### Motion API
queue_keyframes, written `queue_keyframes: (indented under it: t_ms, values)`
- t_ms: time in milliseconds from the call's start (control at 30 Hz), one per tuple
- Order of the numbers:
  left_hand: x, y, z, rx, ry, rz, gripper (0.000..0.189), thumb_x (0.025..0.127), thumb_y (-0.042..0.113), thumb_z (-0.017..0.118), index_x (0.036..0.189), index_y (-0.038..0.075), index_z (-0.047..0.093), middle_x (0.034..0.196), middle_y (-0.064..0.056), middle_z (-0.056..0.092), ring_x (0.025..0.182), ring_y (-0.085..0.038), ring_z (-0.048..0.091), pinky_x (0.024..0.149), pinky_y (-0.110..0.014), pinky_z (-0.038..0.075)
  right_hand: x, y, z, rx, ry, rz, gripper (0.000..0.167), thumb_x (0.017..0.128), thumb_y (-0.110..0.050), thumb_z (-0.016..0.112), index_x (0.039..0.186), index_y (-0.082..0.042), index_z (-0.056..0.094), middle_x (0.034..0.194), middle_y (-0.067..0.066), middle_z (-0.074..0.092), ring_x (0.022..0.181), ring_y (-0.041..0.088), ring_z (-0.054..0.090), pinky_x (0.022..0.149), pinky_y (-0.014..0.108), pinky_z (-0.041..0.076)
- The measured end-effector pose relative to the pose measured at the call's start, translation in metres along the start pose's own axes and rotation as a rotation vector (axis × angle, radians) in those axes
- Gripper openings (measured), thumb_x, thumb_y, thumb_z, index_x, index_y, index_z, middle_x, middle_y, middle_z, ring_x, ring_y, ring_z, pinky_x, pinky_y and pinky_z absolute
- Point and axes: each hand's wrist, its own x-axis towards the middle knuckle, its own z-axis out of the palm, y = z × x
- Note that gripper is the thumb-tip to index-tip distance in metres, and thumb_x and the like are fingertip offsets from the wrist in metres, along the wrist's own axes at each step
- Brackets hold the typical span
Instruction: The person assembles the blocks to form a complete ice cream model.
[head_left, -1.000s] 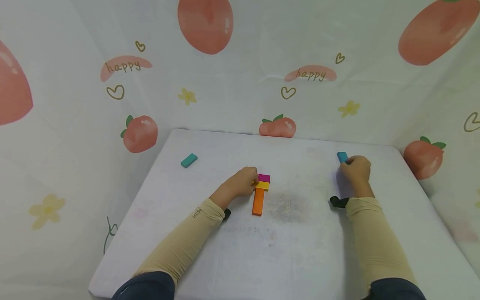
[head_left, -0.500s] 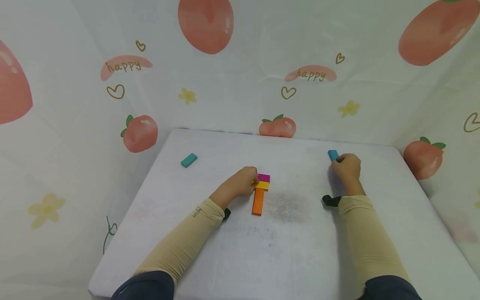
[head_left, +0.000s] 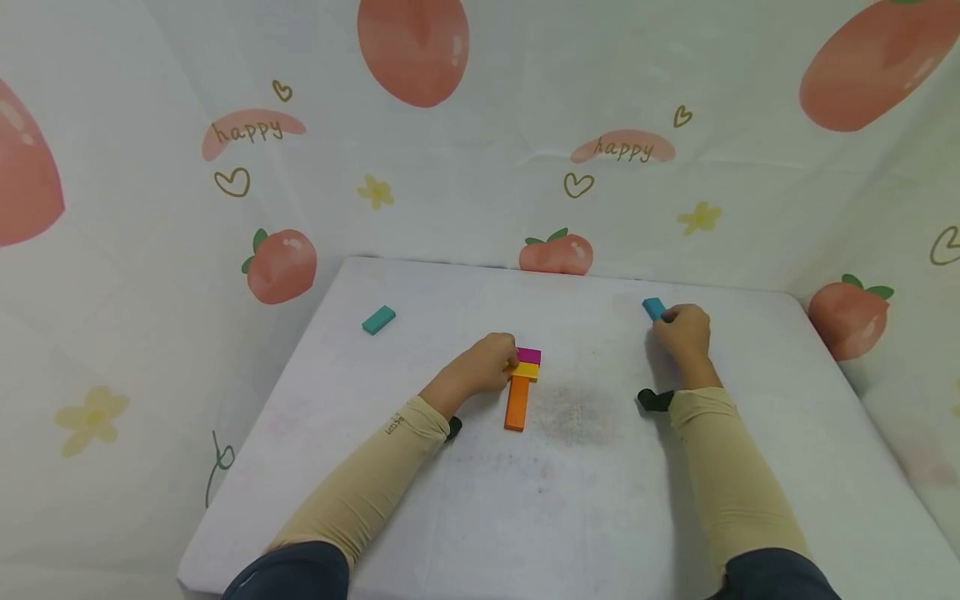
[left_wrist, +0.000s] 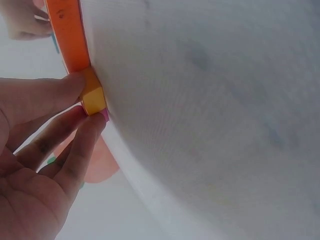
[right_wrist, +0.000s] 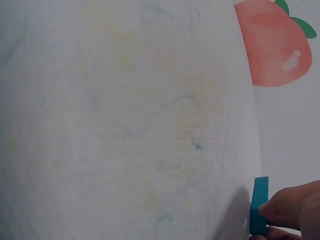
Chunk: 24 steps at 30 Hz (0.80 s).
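My left hand [head_left: 480, 365] pinches the left end of a yellow block [head_left: 526, 372] lying crosswise on the table. A magenta block [head_left: 529, 356] lies against its far side, and an orange block [head_left: 516, 404] runs from its near side toward me. In the left wrist view, thumb and fingers hold the end of the yellow block [left_wrist: 93, 92], with the orange block [left_wrist: 69, 32] above it. Toward the far right, my right hand [head_left: 684, 333] pinches a blue block [head_left: 654, 308] by its near end. The right wrist view shows thumb and fingers on this blue block [right_wrist: 259, 206].
A teal block [head_left: 378, 320] lies alone at the far left of the white table [head_left: 585, 517]. A fabric backdrop [head_left: 480, 158] printed with peaches and hearts stands behind the table. Dark wrist straps [head_left: 655, 400] stick out by the sleeves.
My right hand has moved left along the far side of the table with the blue block in its grip. The left hand and the blocks by it have stayed put.
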Motion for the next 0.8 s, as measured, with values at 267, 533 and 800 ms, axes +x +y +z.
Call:
queue_keyframes:
  t_ms: [267,533,800]
  values:
    - [0.0,-0.001,0.001,0.0,0.006,0.011,0.023,0.099,0.001,0.069,0.119,-0.006,0.077,0.118,-0.013,0.071,0.108,-0.024,0.067,0.102,-0.035,0.059,0.0,-0.005,0.006,0.013,-0.007,-0.038,0.041,0.095,-0.011,0.061,0.125,0.015,0.069,0.125,0.035,0.068,0.113,0.044,0.062,0.104,0.06,0.053]
    - [0.0,-0.001,0.001,-0.003,0.005,0.008,0.024,0.099,0.001,0.069,0.121,-0.006,0.076,0.118,-0.013,0.071,0.108,-0.024,0.067,0.103,-0.035,0.059,-0.002,-0.013,0.012,0.009,-0.027,-0.066,0.041,0.095,-0.01,0.06,0.127,0.016,0.067,0.126,0.035,0.067,0.11,0.043,0.063,0.101,0.058,0.054]
    - [-0.001,-0.001,0.0,0.0,0.007,0.012,0.024,0.099,0.0,0.069,0.12,-0.006,0.076,0.118,-0.013,0.071,0.11,-0.024,0.067,0.103,-0.036,0.059,-0.002,-0.019,0.019,0.006,-0.047,-0.114,0.042,0.094,-0.009,0.06,0.127,0.016,0.067,0.129,0.036,0.066,0.114,0.045,0.062,0.105,0.06,0.053]
